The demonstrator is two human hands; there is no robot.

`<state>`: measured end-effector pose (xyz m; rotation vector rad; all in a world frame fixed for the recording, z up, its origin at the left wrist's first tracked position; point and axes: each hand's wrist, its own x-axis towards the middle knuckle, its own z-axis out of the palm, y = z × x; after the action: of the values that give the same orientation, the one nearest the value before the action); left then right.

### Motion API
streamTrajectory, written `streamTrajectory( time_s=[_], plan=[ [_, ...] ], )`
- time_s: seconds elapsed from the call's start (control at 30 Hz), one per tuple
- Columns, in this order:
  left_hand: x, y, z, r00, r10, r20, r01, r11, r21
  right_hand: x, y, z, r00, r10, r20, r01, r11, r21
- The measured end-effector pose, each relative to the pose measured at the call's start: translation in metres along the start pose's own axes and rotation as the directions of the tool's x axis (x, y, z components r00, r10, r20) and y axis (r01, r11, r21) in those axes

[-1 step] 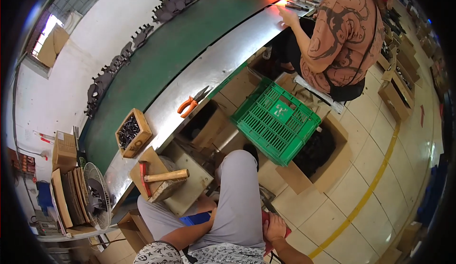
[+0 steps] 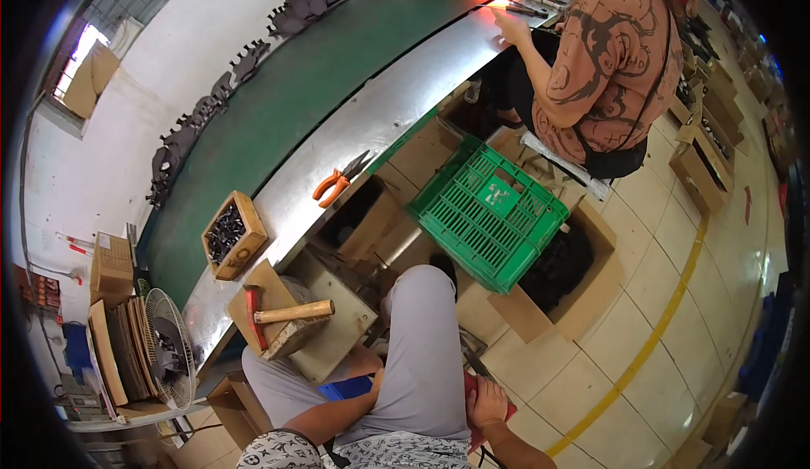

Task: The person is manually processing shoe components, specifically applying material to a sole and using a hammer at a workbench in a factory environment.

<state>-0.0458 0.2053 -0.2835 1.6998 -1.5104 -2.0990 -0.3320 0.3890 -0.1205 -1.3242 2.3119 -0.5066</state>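
Observation:
My right hand (image 2: 488, 403) rests on a red seat edge (image 2: 510, 410) beside my right thigh, its fingers laid over it and nothing seen in them. My left forearm (image 2: 337, 416) reaches in between my legs, where my left thigh and knee hide most of the left hand (image 2: 377, 380); its fingers do not show. In front of my knees a hammer (image 2: 291, 312) with a red head and wooden handle lies on a wooden block (image 2: 297, 339). Orange-handled pliers (image 2: 337, 184) lie on the metal bench edge. Left of them stands a wooden box (image 2: 245, 245) of small dark parts.
A green conveyor belt (image 2: 278, 123) runs along the metal ledge (image 2: 371, 123), with dark parts (image 2: 181, 140) lined up on its far side. A green crate (image 2: 498, 216) sits over a cardboard box (image 2: 591, 300) at right. Another person (image 2: 591, 72) sits farther along. A fan (image 2: 169, 347) stands left.

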Motion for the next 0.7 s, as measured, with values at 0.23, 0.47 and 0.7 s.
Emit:
streamTrajectory(
  time_s=[0.23, 0.47, 0.7],
  plan=[
    [-0.033, 0.023, 0.010, 0.974, -0.208, 0.088, 0.226, 0.920, -0.320, 0.000, 0.000, -0.008, 0.992, 0.082, 0.100, -0.080, 0.997, -0.021],
    [-0.046, 0.028, 0.010, 0.980, -0.175, 0.097, 0.164, 0.980, 0.108, 0.006, -0.003, -0.009, 0.991, 0.061, 0.120, -0.058, 0.998, -0.027],
    [-0.061, 0.038, 0.026, 0.982, -0.182, -0.056, 0.190, 0.963, 0.192, 0.007, 0.001, -0.011, 0.989, 0.043, 0.139, -0.035, 0.998, -0.061]
  ],
)
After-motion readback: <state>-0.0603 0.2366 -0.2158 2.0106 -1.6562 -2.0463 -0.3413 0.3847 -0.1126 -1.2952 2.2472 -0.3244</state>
